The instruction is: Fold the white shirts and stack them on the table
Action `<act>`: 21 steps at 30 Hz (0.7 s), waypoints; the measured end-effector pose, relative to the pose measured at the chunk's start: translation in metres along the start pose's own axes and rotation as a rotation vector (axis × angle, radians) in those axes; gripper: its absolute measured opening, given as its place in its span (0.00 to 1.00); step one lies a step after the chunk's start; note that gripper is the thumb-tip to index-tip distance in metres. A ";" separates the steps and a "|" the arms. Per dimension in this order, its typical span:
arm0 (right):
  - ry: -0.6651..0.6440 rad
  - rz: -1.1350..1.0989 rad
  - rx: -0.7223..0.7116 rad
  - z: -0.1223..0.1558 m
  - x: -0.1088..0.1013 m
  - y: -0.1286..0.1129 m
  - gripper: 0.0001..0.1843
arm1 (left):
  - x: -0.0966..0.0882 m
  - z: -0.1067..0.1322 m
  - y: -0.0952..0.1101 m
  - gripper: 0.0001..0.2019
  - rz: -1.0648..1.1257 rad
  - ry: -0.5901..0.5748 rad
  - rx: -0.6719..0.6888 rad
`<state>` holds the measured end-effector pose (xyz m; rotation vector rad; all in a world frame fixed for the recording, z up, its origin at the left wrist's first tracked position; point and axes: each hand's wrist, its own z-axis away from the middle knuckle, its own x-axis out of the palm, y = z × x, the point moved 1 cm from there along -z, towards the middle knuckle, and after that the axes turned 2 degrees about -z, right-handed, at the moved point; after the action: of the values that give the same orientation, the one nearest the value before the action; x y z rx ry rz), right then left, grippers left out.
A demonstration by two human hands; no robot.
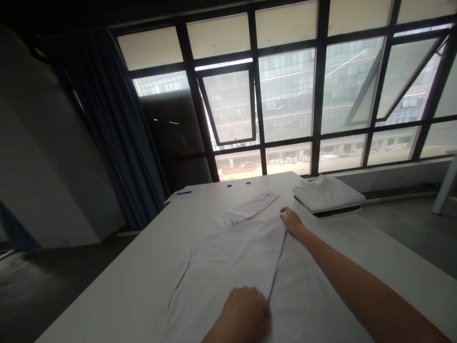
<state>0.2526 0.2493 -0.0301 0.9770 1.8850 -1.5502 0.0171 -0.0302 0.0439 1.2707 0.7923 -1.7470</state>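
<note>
A white long-sleeved shirt [228,267] lies spread on a white table [107,290], with one sleeve [250,208] folded across toward the far side. A long folded edge of the shirt [277,267] runs diagonally between my hands. My left hand [243,314] is closed on the lower end of that edge, near the bottom of the view. My right hand [292,221] pinches its upper end, with the forearm reaching in from the lower right. White fabric lies flat under and beside both hands.
A stack of folded white clothes [328,194] sits on a dark item at the table's far right. A sheet of paper with a blue pen [183,194] lies at the far left corner. Two small dark holes mark the far table top. Beyond are a grey floor, blue curtain and large windows.
</note>
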 end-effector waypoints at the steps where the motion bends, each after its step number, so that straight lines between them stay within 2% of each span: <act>1: 0.011 0.000 -0.006 0.001 -0.001 0.001 0.17 | -0.005 0.003 0.000 0.19 -0.009 0.001 0.001; 5: 0.010 0.025 -0.038 0.010 -0.003 0.008 0.15 | -0.013 0.011 -0.001 0.19 0.008 -0.010 0.020; 9: -0.025 0.061 -0.096 0.018 0.001 0.009 0.13 | 0.003 0.006 0.003 0.18 0.048 -0.016 0.059; 13: -0.015 0.087 -0.145 0.017 0.002 0.005 0.15 | 0.016 -0.002 0.003 0.18 0.076 0.040 0.132; 17: -0.022 0.153 -0.123 0.019 0.000 0.008 0.17 | 0.013 -0.002 -0.004 0.17 0.106 0.177 0.187; 19: -0.018 0.201 -0.092 0.025 0.001 0.010 0.16 | 0.014 -0.003 -0.010 0.22 0.145 0.240 0.187; 21: 0.002 0.242 -0.073 0.033 0.005 0.008 0.17 | 0.019 -0.004 -0.017 0.34 0.198 0.222 0.190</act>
<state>0.2539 0.2185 -0.0462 1.1279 1.7387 -1.3312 0.0010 -0.0232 0.0251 1.6349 0.6093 -1.5677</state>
